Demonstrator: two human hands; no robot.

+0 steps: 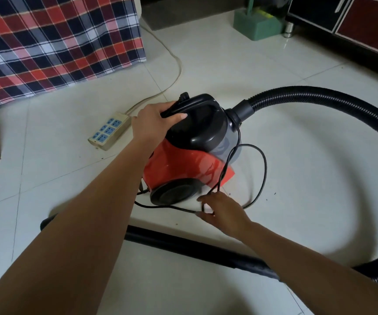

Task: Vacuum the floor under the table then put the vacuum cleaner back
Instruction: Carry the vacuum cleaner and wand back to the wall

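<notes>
Red canister vacuum cleaner (183, 164) on floor (297, 189) near power strip (109, 130). Left hand (154, 119) grips top handle (202, 103); right hand (222, 210) pinches slack power cord (266, 169). Risk: loose loop snags wheel (174, 192), canister tips on lifting.

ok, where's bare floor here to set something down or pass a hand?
Bare tile inside the hose loop, right of the vacuum cleaner; also between the plaid cloth and green block, and left of the power strip. Crowded at the vacuum's front: cord loops, right hand pinching it, wand across. Left hand grips the handle.
</notes>
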